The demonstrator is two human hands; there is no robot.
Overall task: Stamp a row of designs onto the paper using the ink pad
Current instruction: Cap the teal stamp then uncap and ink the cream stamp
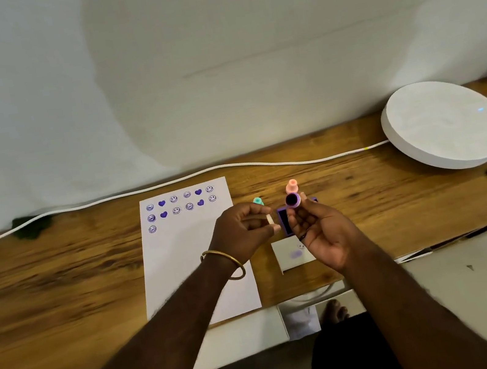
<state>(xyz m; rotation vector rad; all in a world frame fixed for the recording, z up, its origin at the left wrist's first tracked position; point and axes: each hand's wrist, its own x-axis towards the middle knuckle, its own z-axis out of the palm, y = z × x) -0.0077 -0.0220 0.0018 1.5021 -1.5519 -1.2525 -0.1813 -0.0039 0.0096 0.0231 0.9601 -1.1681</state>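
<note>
Wooden desk [58, 279] – pale wall [212, 44], white cable [171, 182]

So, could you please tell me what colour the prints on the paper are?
Purple, on the white paper; the head view shows them.

White round disc-shaped device [444, 123] at far right of wooden desk [58, 279]; white cable [171, 182] along back edge. Dark green clump [32, 227] far left. White wall [183, 65] behind.

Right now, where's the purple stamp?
Head view: the purple stamp is pinched in the right hand, inked face toward the camera, above the ink pad, right of the paper.
</note>
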